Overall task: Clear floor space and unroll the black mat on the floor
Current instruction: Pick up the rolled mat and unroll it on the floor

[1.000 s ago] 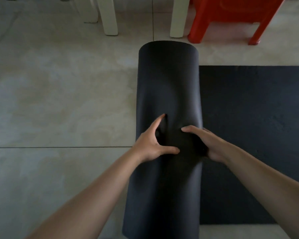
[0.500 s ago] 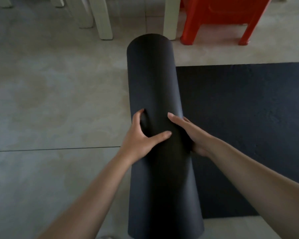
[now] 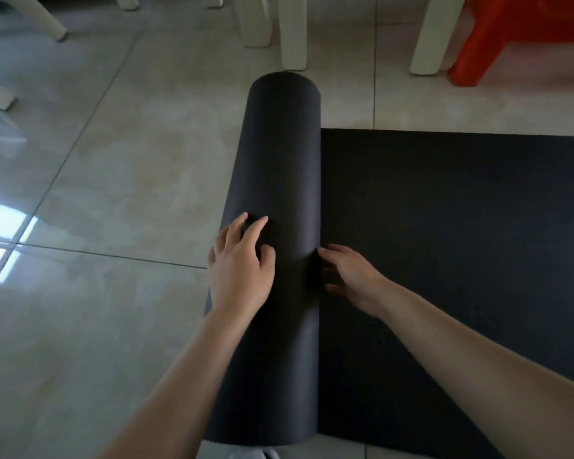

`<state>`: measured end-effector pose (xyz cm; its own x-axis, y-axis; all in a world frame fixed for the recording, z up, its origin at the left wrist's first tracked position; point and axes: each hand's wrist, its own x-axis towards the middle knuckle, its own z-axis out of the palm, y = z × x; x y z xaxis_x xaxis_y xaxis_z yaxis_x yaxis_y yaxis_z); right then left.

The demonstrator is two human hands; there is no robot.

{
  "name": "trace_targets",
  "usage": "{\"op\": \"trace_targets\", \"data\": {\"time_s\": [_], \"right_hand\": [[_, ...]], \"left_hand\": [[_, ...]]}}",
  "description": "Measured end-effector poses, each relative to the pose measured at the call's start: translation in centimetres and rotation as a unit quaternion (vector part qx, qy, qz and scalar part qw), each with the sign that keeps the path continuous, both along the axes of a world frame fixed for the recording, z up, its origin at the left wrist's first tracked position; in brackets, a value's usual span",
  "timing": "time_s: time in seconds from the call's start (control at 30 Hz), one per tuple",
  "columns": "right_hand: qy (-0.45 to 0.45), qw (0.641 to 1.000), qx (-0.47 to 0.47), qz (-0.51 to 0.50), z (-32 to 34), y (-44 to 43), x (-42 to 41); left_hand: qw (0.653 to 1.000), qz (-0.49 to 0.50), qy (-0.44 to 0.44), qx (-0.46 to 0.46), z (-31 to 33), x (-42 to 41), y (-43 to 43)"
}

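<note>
The black mat (image 3: 444,243) lies partly unrolled on the tiled floor (image 3: 113,193), its flat part spread to the right of the roll (image 3: 279,167), which stands as a thick cylinder across the middle of the view. The left hand (image 3: 241,270) rests open on top of the roll, fingers spread, gripping nothing; the right hand (image 3: 348,276) lies loosely open on the flat part, touching the roll's right side. The risk is a skewed roll: both hands press near one spot, so one end could run ahead and lay the mat crooked. Left of the roll the tiles are bare and open. Beyond the roll's far end, the white chair legs (image 3: 292,31) and the red stool (image 3: 511,38) stand near, though not in the rolling path.
</note>
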<state>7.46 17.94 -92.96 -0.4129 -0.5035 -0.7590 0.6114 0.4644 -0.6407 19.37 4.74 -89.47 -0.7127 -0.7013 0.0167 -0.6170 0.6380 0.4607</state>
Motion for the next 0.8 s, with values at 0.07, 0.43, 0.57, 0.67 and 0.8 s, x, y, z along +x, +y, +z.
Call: {"op": "trace_targets", "data": {"time_s": [0.07,0.43,0.57,0.67,0.8], "right_hand": [[-0.051,0.997,-0.046,0.035,-0.4,-0.5,0.7],[0.437,0.760,0.189,0.441,-2.8,0.1,1.1],[0.508,0.681,0.208,0.485,-3.8,1.8,-0.2],[0.510,0.676,0.201,0.492,-3.4,1.8,-1.2],[0.505,0.675,0.220,0.491,-3.3,4.0,-1.9]], "left_hand": [[0.999,0.012,-0.023,-0.025,0.2,0.1,-0.3],[0.957,0.086,-0.079,0.266,-1.8,0.8,-7.0],[0.955,0.081,-0.052,0.279,-2.2,1.0,-7.3],[0.957,0.061,-0.042,0.282,-1.8,0.6,-6.6],[0.954,0.038,-0.035,0.295,-1.6,-0.5,-5.2]]}}
